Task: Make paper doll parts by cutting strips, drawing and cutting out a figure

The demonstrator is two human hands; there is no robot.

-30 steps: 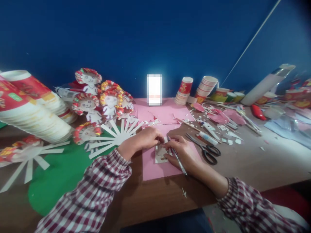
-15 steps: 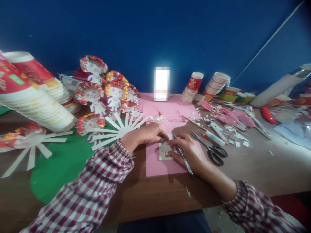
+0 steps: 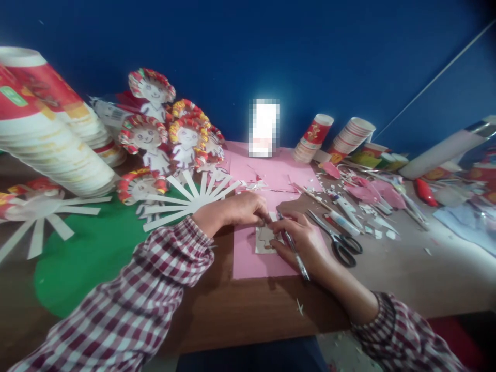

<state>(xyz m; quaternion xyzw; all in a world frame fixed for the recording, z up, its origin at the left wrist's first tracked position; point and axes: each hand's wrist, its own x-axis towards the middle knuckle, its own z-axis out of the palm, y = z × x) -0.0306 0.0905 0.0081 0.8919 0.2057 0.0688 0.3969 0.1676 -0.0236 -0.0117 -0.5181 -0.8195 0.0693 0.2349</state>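
Note:
A small white piece of paper (image 3: pixel 264 243) with a figure drawn in outline lies on a pink sheet (image 3: pixel 246 266). My left hand (image 3: pixel 246 211) is closed at its upper edge, fingertips bent down and pressed together; what they pinch is hidden. My right hand (image 3: pixel 308 243) comes in from the right and holds a pen (image 3: pixel 296 256), slanted between the fingers with its lower end toward me. The right thumb and fingertips touch the paper's right side, close to the left fingertips.
Black-handled scissors (image 3: pixel 343 248) lie right of my right hand, near a glue tube (image 3: pixel 343 222) and paper scraps (image 3: pixel 377 234). Paper-cup dolls (image 3: pixel 145 137), a cut-out white paper fan (image 3: pixel 199 201), a green sheet (image 3: pixel 96 258) and stacked cups (image 3: pixel 65 150) stand or lie left. More cups (image 3: pixel 315 137) stand behind.
The view has shifted slightly, so the cups and dolls at left sit higher in the picture. Both hands stay at the small paper with hardly any visible movement; the pen remains in my right hand.

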